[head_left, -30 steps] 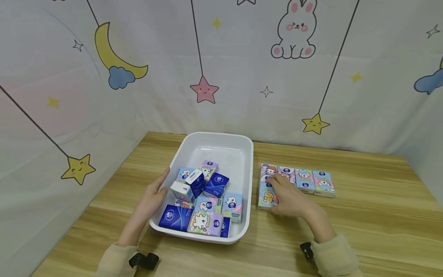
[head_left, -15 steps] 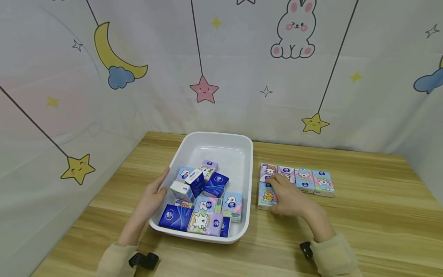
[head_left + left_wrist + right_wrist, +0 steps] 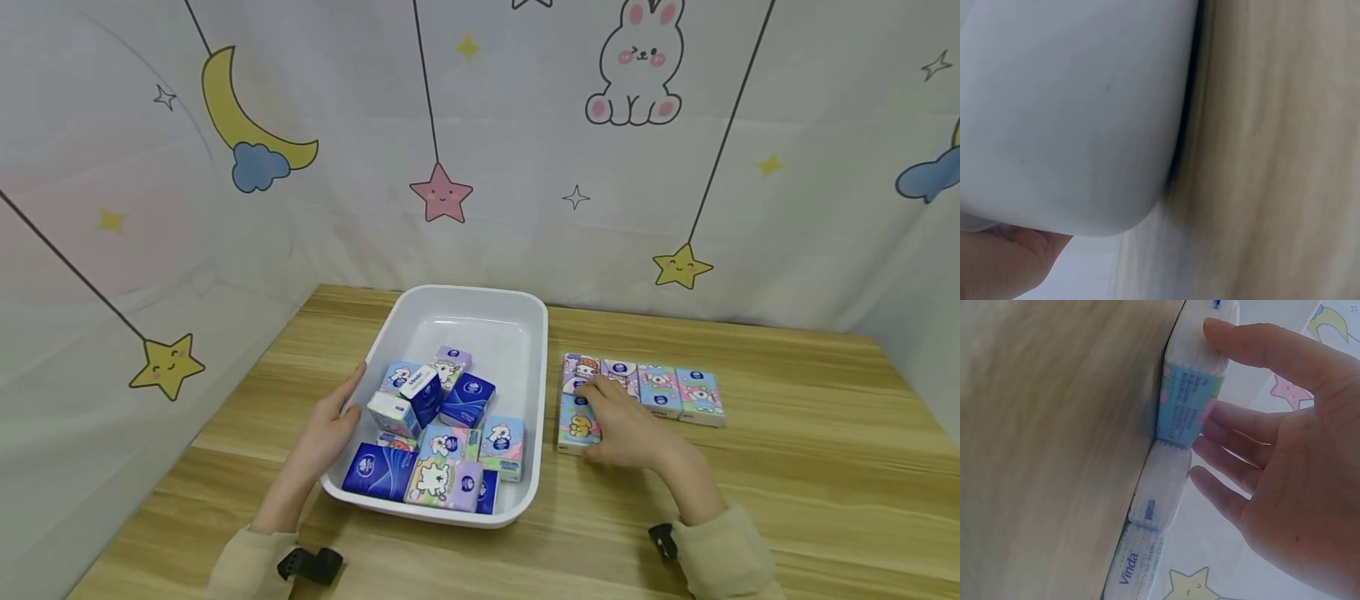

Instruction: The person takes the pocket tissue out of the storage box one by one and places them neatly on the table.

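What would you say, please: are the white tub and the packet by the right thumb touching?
Apart: the head view shows wooden tabletop between the tub and that packet.

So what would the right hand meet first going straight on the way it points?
Probably the tissue pack at the left end of the far row; I can't tell whether the right hand touches it.

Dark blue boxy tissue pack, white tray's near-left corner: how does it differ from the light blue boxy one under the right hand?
The dark blue pack sits in the tray; the light blue pack lies on the wooden table. The dark blue pack bears pale curved lines; the light blue pack, an orange cartoon animal. Both are boxy.
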Tool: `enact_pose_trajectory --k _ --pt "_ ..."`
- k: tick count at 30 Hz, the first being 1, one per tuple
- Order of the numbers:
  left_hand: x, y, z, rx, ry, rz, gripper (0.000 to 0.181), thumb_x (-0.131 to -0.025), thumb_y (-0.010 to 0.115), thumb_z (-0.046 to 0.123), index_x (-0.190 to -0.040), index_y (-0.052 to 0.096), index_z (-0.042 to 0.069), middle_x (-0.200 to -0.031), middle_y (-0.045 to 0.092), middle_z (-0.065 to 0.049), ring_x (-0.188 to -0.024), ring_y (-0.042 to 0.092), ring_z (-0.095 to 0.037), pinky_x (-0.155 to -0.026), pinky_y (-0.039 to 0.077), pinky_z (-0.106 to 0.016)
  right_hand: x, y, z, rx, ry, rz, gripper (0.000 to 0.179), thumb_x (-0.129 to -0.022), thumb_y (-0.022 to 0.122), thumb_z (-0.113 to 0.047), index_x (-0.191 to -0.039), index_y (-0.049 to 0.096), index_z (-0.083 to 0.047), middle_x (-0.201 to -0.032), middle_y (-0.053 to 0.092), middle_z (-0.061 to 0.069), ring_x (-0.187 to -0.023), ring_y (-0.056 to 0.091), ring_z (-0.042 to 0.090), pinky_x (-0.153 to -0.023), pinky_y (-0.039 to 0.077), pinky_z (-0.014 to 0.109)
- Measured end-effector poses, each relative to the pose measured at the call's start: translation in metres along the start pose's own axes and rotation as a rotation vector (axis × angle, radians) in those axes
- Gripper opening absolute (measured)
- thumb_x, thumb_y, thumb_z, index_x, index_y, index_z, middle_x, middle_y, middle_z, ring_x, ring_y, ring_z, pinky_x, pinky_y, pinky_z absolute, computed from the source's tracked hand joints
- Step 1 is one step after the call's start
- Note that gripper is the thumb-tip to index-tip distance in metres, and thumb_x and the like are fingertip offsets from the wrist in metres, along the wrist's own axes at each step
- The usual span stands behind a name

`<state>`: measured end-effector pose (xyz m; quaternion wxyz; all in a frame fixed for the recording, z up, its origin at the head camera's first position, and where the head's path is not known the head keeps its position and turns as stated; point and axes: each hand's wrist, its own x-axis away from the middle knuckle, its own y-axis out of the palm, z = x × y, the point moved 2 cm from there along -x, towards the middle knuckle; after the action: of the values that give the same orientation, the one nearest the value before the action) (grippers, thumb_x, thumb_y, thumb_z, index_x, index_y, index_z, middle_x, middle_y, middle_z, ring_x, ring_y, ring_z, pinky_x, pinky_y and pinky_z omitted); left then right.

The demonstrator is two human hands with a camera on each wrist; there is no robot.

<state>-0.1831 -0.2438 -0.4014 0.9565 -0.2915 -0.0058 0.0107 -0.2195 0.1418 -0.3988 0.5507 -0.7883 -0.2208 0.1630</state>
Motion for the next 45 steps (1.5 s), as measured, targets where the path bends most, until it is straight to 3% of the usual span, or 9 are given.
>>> enact_pose_trajectory --k 4,10,15,24,37,45 --pt "0.000 0.000 0.000 0.000 0.000 0.000 0.059 -0.095 0.036 0.001 -0.152 0.024 0.011 -0.158 0.022 -0.017 -0.145 0.021 -0.041 -0.118 0.020 -0.058 0.001 0.000 -0.001 -0.003 0.004 0.002 0.077 -0.070 0.082 -0.025 -0.133 0.048 0.004 -0.131 0.047 0.016 -0.126 0.046 0.036 -0.108 0.041 0.053" --pt "0.000 0.000 -0.001 0.001 0.009 0.001 0.059 -0.095 0.036 0.000 -0.152 0.024 0.011 -0.158 0.022 -0.017 -0.145 0.021 -0.041 -0.118 0.019 -0.057 0.002 -0.005 -0.003 0.007 0.011 0.012 0.080 -0.073 0.081 -0.028 -0.136 0.044 0.004 -0.141 0.043 0.023 -0.135 0.038 0.042 -0.113 0.034 0.057" --pt "-0.001 0.000 -0.002 0.001 0.022 0.002 0.059 -0.095 0.036 0.000 -0.152 0.025 0.010 -0.158 0.022 -0.017 -0.145 0.021 -0.041 -0.119 0.019 -0.057 0.002 -0.011 -0.010 0.031 -0.006 0.047 0.079 -0.076 0.080 -0.030 -0.137 0.044 0.003 -0.136 0.047 0.020 -0.131 0.043 0.040 -0.110 0.038 0.056" --pt "-0.001 0.001 -0.001 -0.006 0.014 -0.003 0.060 -0.095 0.037 0.001 -0.152 0.024 0.012 -0.158 0.022 -0.016 -0.145 0.021 -0.041 -0.118 0.019 -0.057 0.004 -0.021 -0.025 0.040 -0.025 0.110 0.072 -0.081 0.075 -0.030 -0.137 0.045 0.005 -0.143 0.042 0.027 -0.136 0.039 0.044 -0.113 0.033 0.058" --pt "0.000 0.001 0.000 0.010 0.011 -0.006 0.058 -0.095 0.035 0.000 -0.152 0.024 0.008 -0.158 0.021 -0.018 -0.145 0.020 -0.042 -0.119 0.018 -0.057 0.001 -0.026 -0.047 0.041 -0.065 0.145 0.067 -0.085 0.071 -0.032 -0.137 0.046 0.002 -0.142 0.047 0.022 -0.135 0.042 0.038 -0.111 0.038 0.055" --pt "-0.001 0.000 0.000 0.010 0.024 -0.003 0.059 -0.095 0.035 -0.001 -0.152 0.024 0.007 -0.158 0.022 -0.019 -0.145 0.021 -0.041 -0.119 0.018 -0.057 -0.006 -0.023 -0.066 0.011 -0.080 0.108 0.069 -0.082 0.072 -0.039 -0.136 0.048 -0.004 -0.137 0.051 0.013 -0.130 0.048 0.031 -0.112 0.040 0.049"
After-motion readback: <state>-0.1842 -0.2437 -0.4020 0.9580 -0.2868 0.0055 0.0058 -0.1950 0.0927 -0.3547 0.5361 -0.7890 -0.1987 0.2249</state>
